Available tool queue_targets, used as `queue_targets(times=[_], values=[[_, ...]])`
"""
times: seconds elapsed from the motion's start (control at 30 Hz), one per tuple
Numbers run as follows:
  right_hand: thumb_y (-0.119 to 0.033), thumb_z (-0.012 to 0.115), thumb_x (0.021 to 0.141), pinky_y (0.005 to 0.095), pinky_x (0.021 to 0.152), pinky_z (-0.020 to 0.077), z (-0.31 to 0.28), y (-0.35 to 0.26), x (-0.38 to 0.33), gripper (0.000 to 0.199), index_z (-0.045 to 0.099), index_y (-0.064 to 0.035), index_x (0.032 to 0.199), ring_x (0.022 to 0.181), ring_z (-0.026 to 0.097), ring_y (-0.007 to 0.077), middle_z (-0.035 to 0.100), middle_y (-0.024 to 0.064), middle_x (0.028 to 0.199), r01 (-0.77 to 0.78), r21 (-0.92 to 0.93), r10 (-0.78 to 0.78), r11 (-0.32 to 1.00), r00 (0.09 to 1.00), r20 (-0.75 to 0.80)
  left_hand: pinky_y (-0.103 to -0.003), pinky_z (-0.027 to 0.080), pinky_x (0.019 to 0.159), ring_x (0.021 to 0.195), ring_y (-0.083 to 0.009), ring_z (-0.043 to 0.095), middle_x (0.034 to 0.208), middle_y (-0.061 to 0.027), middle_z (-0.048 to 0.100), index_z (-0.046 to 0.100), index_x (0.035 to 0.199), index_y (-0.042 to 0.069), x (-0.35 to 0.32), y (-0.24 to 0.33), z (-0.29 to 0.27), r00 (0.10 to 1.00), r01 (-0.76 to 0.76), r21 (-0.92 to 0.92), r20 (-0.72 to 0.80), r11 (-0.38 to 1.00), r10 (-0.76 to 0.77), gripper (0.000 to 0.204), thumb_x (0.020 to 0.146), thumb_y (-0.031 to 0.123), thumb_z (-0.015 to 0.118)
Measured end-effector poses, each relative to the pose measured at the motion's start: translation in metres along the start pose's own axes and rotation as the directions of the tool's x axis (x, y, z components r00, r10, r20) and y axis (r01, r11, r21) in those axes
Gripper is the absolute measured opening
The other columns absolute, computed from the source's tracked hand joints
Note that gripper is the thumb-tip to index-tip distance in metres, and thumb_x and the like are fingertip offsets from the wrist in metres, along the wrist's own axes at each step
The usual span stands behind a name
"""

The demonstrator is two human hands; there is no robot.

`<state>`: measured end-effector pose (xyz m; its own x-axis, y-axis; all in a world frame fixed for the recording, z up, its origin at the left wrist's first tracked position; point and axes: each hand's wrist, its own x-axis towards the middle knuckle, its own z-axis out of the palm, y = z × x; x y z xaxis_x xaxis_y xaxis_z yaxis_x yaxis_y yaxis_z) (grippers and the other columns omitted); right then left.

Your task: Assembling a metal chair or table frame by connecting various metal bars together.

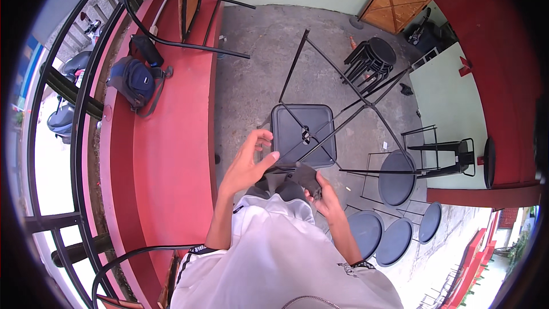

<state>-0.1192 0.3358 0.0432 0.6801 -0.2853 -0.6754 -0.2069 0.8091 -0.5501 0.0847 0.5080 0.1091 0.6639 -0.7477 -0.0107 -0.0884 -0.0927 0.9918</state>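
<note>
My left hand point(247, 163) is raised in front of my body, fingers apart and curved, with nothing in it. My right hand point(328, 197) is closed on a dark grey cloth point(309, 179), which hangs in front of my lap. Just beyond both hands stands a black square stool point(286, 119) with a rounded seat and a hole in its middle. A black metal leg frame point(366, 103) with crossed thin bars rises over the stool and reaches to the right, where it meets a round dark tabletop point(397, 178).
A red ledge point(177, 154) runs along my left, bearing a blue backpack point(137, 83) and upturned wooden chairs point(191, 3). Stacked black stools point(378, 54) stand farther off. Several round seats point(394, 241) lie at the right, near a black metal chair point(457, 153).
</note>
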Motion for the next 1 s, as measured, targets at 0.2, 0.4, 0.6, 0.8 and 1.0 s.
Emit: queue_targets(times=[0.2, 0.4, 0.6, 0.8, 1.0], values=[[-0.009, 0.064, 0.092, 0.0309, 0.061, 0.0521, 0.076, -0.029, -0.026, 0.054, 0.043, -0.0010, 0.142, 0.078, 0.067, 0.0198, 0.063, 0.0117, 0.106, 0.348, -0.158, -0.299, 0.924, 0.916, 0.265, -0.040, 0.043, 0.103, 0.122, -0.0269, 0.055, 0.130, -0.0149, 0.056, 0.055, 0.122, 0.001, 0.028, 0.066, 0.026, 0.948, -0.281, 0.053, -0.142, 0.958, 0.286, 0.026, 0.098, 0.011, 0.056], [-0.005, 0.078, 0.077, 0.0344, 0.099, 0.0476, 0.110, -0.041, -0.042, 0.070, 0.046, 0.0009, 0.139, 0.114, 0.062, 0.0212, 0.061, 0.0100, 0.120, 0.504, -0.462, -0.326, 0.730, 0.851, 0.412, -0.048, 0.041, 0.101, 0.118, -0.0407, 0.053, 0.134, -0.0238, 0.048, 0.054, 0.124, 0.000, 0.046, 0.083, 0.065, 0.922, -0.346, 0.290, -0.068, 0.892, 0.380, 0.029, 0.096, 0.007, 0.050], [-0.004, 0.080, 0.075, 0.0399, 0.077, 0.0514, 0.101, -0.015, -0.009, 0.041, 0.058, 0.0056, 0.108, 0.086, 0.069, 0.0291, 0.067, 0.0185, 0.091, 0.627, -0.534, -0.479, 0.567, 0.779, 0.405, -0.042, 0.041, 0.105, 0.118, -0.0345, 0.055, 0.131, -0.0228, 0.051, 0.055, 0.123, -0.001, 0.046, 0.075, 0.064, 0.929, -0.360, 0.285, 0.017, 0.889, 0.370, 0.029, 0.098, 0.004, 0.042], [-0.006, 0.071, 0.082, 0.0428, 0.078, 0.0509, 0.043, 0.059, 0.083, 0.029, 0.057, 0.0016, 0.107, 0.084, 0.067, 0.0345, 0.066, 0.0183, 0.089, 0.608, -0.607, -0.521, 0.513, 0.782, 0.343, -0.042, 0.045, 0.100, 0.112, -0.0357, 0.058, 0.128, -0.0228, 0.054, 0.055, 0.121, -0.003, 0.051, 0.079, 0.068, 0.929, -0.368, 0.211, 0.060, 0.905, 0.364, 0.028, 0.097, 0.002, 0.042], [-0.009, 0.069, 0.084, 0.0430, 0.090, 0.0510, -0.058, 0.152, 0.177, 0.050, 0.053, -0.0021, 0.130, 0.102, 0.066, 0.0381, 0.066, 0.0187, 0.109, 0.529, -0.731, -0.504, 0.431, 0.813, 0.291, -0.039, 0.047, 0.098, 0.107, -0.0311, 0.060, 0.125, -0.0210, 0.055, 0.054, 0.123, -0.003, 0.040, 0.079, 0.081, 0.955, -0.282, 0.104, 0.129, 0.954, 0.268, 0.028, 0.098, 0.001, 0.042]])
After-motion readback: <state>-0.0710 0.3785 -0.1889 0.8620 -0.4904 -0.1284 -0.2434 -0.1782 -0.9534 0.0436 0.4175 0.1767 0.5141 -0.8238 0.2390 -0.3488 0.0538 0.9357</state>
